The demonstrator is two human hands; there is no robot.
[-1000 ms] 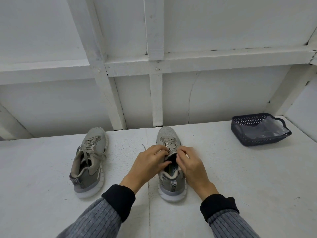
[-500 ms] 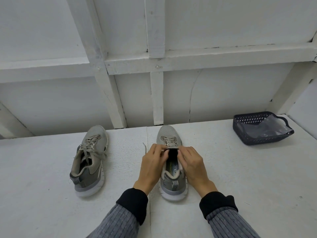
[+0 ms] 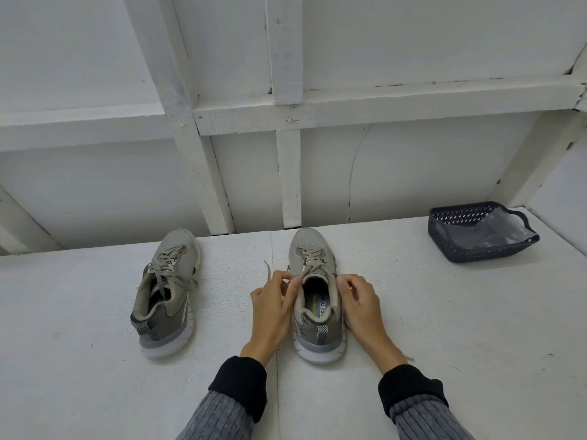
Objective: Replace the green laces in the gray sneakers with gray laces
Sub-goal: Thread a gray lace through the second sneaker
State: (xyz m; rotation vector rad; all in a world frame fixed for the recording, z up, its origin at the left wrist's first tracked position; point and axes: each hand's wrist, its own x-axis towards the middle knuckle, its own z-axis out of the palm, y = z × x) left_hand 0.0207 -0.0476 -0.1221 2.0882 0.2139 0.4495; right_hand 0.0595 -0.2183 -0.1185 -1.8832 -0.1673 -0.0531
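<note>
Mesh-cloth sneakers (image 3: 314,281), rough matt table (image 3: 79,344), perforated plastic basket (image 3: 457,227)

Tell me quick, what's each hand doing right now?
Left hand: pinching a lace end beside the near sneaker.
Right hand: fingers curled at the sneaker's right collar; whether it grips a lace cannot be told.

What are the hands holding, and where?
The left hand pinches a lace end beside the right sneaker; what the right hand holds cannot be told.
</note>
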